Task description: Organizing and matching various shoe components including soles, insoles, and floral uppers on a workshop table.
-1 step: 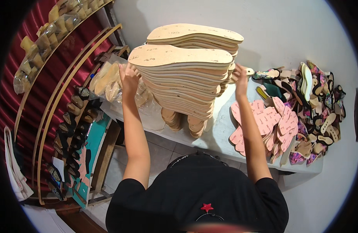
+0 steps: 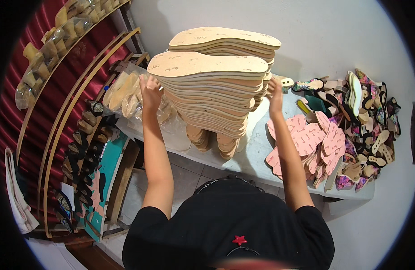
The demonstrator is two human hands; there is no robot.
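Note:
A tall stack of tan shoe insoles (image 2: 212,85) stands on a grey table (image 2: 257,153), and a second, higher pile leans behind it. My left hand (image 2: 151,92) presses flat against the stack's left end with the fingers pointing up. My right hand (image 2: 275,96) is pressed against its right side at about the same height. Between them the two hands clamp the stack. Smaller bundles of tan soles (image 2: 216,141) lie under its front.
A pile of pink soles (image 2: 306,139) lies right of my right forearm, with colourful sandal parts (image 2: 365,121) heaped beyond it. Clear bags of tan pieces (image 2: 126,96) sit at the table's left. Curved wooden racks (image 2: 77,135) with heels stand before a red curtain.

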